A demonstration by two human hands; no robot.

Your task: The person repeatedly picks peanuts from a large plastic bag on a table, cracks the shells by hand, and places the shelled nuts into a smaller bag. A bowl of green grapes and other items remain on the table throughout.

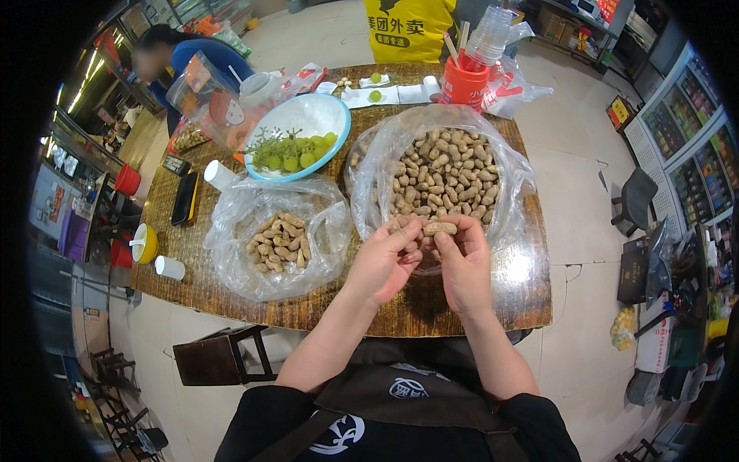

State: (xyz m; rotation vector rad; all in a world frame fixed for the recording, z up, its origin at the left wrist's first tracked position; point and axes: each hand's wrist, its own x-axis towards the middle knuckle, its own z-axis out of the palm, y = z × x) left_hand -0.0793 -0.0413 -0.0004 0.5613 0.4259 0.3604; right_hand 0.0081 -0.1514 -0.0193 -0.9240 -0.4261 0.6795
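Note:
My right hand [465,260] pinches an unshelled peanut [440,228] between thumb and fingers. Close beside it is my left hand [388,254], its thumb against the curled fingers; whether something small is in that pinch cannot be made out. Both hands are over the near edge of a large clear plastic bag [369,190] full of unshelled peanuts [447,167]. To the left, a second clear plastic bag [225,248] lies spread out with a smaller heap of peanuts [280,242] on it.
Behind the smaller bag, a blue-rimmed bowl [297,110] holds green grapes [300,151]. A red container [462,86] with chopsticks and stacked plastic cups stands at the back. White cups [170,268], a yellow bowl [145,243] and a black phone-like object [185,198] are at left. A person [202,55] sits beyond.

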